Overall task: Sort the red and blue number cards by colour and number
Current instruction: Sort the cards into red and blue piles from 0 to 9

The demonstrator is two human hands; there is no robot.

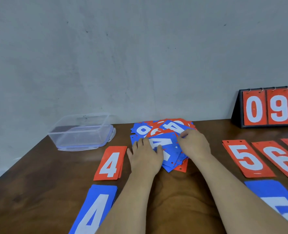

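A mixed heap of red and blue number cards (156, 130) lies at the table's far middle. On top sits a blue 4 card (165, 141). My left hand (144, 157) rests flat on the heap's left side, fingers over the blue 4. My right hand (193, 145) pinches that card's upper right corner. Sorted piles lie around: a red 4 pile (110, 163), a blue 4 pile (96, 208), a red 5 pile (247, 157), a red 6 pile (281, 159) and a blue 5 pile (275, 198).
A clear plastic box (82, 130) stands upside down on its lid at the back left. A black flip scoreboard (268, 108) showing 0 and 9 stands at the back right. More cards run off the right edge. The wooden table (38, 183) meets a grey wall.
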